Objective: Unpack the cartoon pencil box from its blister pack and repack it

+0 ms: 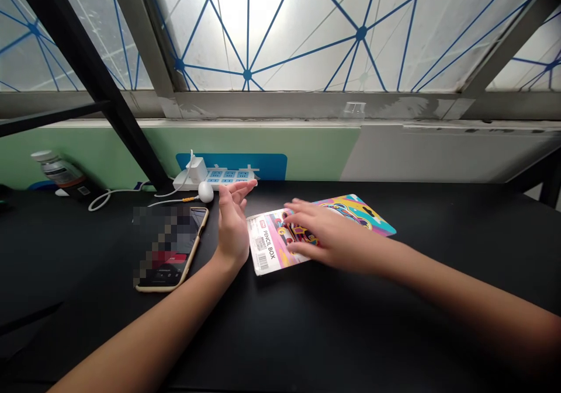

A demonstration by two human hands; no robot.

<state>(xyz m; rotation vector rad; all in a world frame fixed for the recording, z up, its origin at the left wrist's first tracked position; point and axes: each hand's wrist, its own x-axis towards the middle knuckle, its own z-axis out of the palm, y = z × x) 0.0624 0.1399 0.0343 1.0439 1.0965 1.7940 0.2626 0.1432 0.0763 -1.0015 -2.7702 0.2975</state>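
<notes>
The right hand (326, 232) is spreading its fingers over the pencil box (268, 244), which is lying beneath it; the left hand (232, 226) is standing open beside the box's left end; I cannot tell whether either is touching it; a phone (190, 253) is lying just left of the left hand; a power strip (230, 176) is sitting beyond it.

Room lies to the near side and far right; the left is crowded.
A hand could pass over the black desk (315, 340) between the forearms, or beyond the right forearm, past the pencil box package (265, 247). The left hand (232, 229) blocks the package's left end and the right hand (324, 235) covers its middle. Phone (175, 261), white cable (125, 191), power strip (230, 176) and slanting black post (94, 66) obstruct the left.
</notes>
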